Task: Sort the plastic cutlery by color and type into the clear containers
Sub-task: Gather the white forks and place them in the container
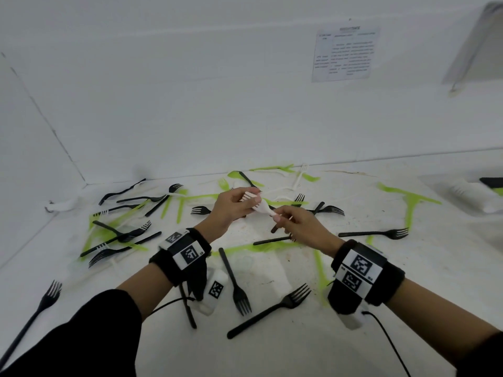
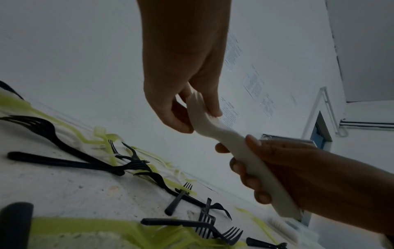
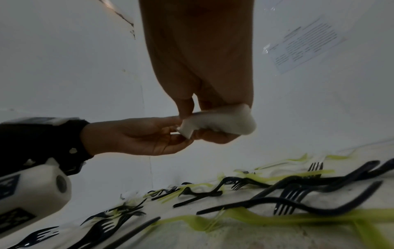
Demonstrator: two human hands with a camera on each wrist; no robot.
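Note:
Both hands hold a stack of white plastic forks above the middle of the table. My left hand pinches the tine end between thumb and fingers. The right hand grips the handle end, fingers curled round it. In the right wrist view the white forks show as one thick white mass between the two hands. Black forks, green cutlery and loose white forks lie scattered on the white table.
A clear container stands at the far right with white forks inside; something black and green shows at its far edge. Walls close the table at the back and left. A dense pile of black forks lies left of my hands.

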